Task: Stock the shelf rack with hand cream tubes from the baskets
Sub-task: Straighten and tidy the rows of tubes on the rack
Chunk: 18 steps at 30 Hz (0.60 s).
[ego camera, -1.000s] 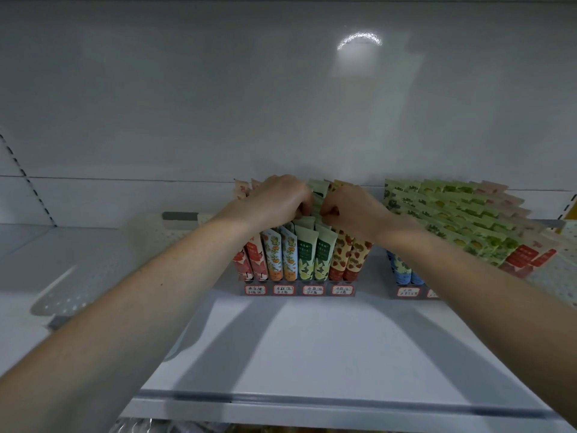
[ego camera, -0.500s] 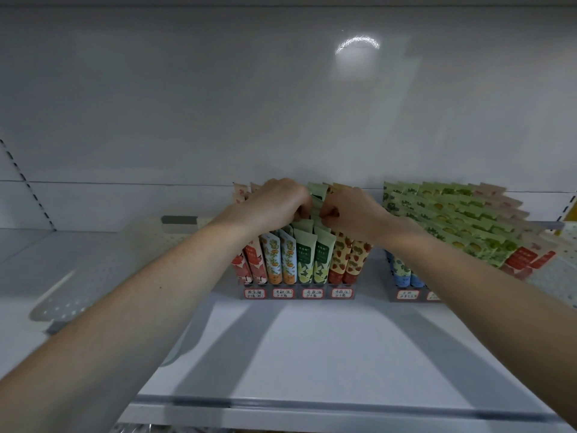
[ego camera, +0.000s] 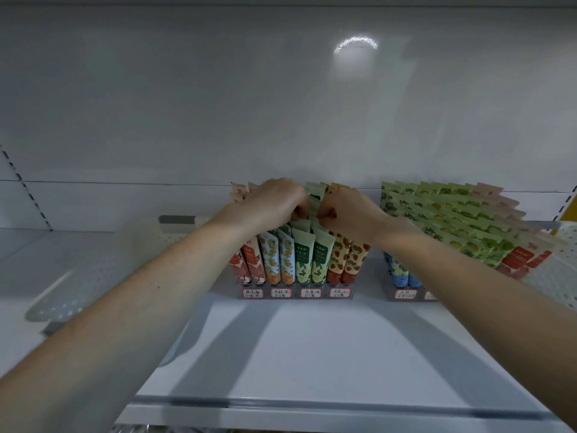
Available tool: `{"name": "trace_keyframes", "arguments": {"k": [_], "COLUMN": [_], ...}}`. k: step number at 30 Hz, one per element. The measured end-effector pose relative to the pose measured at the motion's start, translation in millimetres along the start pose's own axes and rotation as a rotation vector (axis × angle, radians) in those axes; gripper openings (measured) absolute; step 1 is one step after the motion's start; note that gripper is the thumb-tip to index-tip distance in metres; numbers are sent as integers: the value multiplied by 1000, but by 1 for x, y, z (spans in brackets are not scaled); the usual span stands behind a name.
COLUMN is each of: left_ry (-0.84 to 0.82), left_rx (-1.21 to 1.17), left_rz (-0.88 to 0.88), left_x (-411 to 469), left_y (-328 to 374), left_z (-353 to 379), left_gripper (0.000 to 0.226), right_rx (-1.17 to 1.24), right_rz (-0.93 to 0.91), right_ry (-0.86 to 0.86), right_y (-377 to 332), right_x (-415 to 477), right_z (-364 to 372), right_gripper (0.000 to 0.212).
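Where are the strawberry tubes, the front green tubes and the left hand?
strawberry tubes [ego camera: 340,260], head view: front tube's printed face.
front green tubes [ego camera: 302,254], head view: label of one.
left hand [ego camera: 274,203], head view: its back.

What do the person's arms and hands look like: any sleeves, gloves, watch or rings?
Both forearms are bare to the frame edge, no sleeve showing. The left hand and right hand wear no gloves, and neither wrist carries a watch or bracelet. No ring shows, though most fingers are hidden.

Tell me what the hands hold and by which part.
The left hand and right hand both pinch green tubes in the rack by their flat top ends; how many is hidden.
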State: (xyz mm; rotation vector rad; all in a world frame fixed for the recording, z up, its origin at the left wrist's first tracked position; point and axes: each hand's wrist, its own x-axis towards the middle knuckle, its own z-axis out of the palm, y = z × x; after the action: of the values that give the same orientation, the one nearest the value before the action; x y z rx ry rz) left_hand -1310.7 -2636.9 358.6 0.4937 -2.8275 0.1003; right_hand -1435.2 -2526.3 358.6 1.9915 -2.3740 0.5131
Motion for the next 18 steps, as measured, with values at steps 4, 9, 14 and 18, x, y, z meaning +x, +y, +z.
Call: {"name": "trace_keyframes", "arguments": {"k": [4,9,14,18], "left_ry": [0,2,-4,0], "left_rx": [-1,-8,-8,-12], "left_rz": [8,3,-7,12], "left_x": [0,-2,-3,-3], "left_y": [2,4,6,6], "left_z": [-1,-3,-4,-5], "left_gripper": [27,28,28,28], "right_rx": [-6,-28,-43,-42], "right_rz": [0,-7,-9,-7], "right_ry": [3,10,12,16], "right_y": [-1,-2,-4,-5], "right_x": [0,0,-1,-2], "right_z": [1,1,1,1], "right_gripper": [20,20,21,21]}}
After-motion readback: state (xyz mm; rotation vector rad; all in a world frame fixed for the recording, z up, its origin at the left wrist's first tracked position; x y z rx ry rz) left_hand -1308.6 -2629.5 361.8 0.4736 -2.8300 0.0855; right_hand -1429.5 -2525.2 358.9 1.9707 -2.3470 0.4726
